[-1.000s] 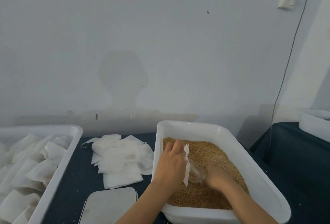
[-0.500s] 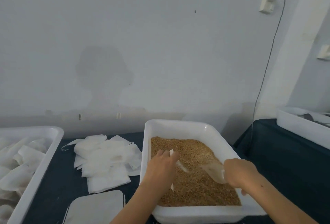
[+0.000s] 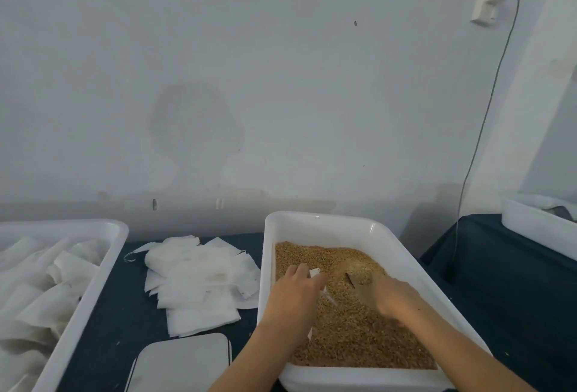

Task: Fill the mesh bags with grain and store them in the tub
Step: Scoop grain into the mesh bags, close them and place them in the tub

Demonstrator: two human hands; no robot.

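Lower right of the frame, a white rectangular plastic tub (image 3: pixel 390 235) holds granular golden-brown grain (image 3: pixel 349 329). Over it, the left hand (image 3: pixel 295 293) curls its fingers round a thin white mesh bag (image 3: pixel 314 273); the right hand (image 3: pixel 392 296) grips a clear scoop (image 3: pixel 359 279) heaped with grain. Flat empty bags (image 3: pixel 193 279) lie on the dark table (image 3: pixel 118 329). At lower left, another white tub (image 3: pixel 103 263) holds filled bags against a pale wall.

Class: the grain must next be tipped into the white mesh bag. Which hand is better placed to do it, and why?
The right hand: it holds the clear scoop in the brown grain, beside the white mesh bag that the left hand holds.
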